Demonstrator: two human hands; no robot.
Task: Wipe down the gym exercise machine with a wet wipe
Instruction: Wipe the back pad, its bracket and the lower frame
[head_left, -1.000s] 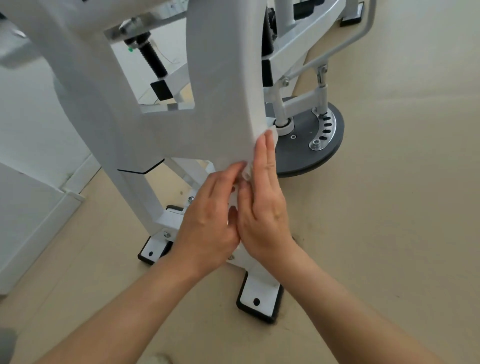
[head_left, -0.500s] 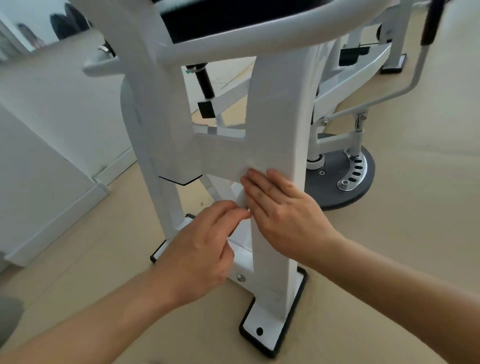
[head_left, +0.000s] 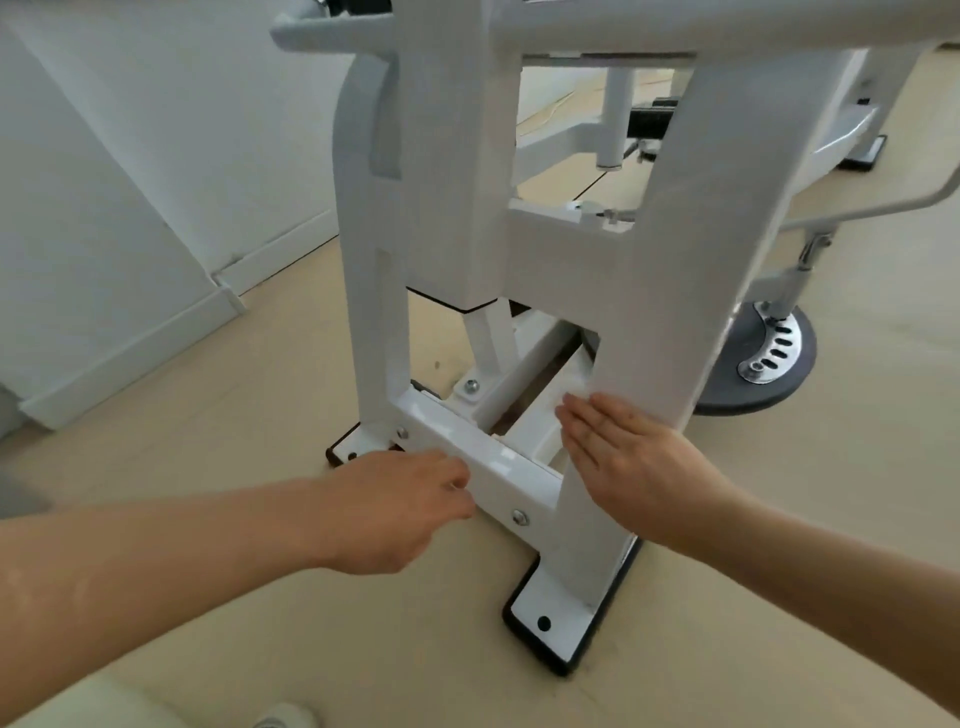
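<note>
Machine frame (head_left: 571, 249), wall (head_left: 130, 182) to its left.
A low crossbar (head_left: 467, 447) joins left post (head_left: 374, 260) and right post (head_left: 691, 260); left hand (head_left: 395, 506) before it, right hand (head_left: 631, 470) flat on the right post; round disc (head_left: 763, 364) behind, to the right.

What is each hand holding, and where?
Right hand presses the wet wipe under its fingers against the post. Left hand: curled by the crossbar; hold unclear.

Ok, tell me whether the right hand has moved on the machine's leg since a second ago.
Yes. The right hand has slid down the white leg, from just under the cross-panel toward the bolted base bar.
</note>
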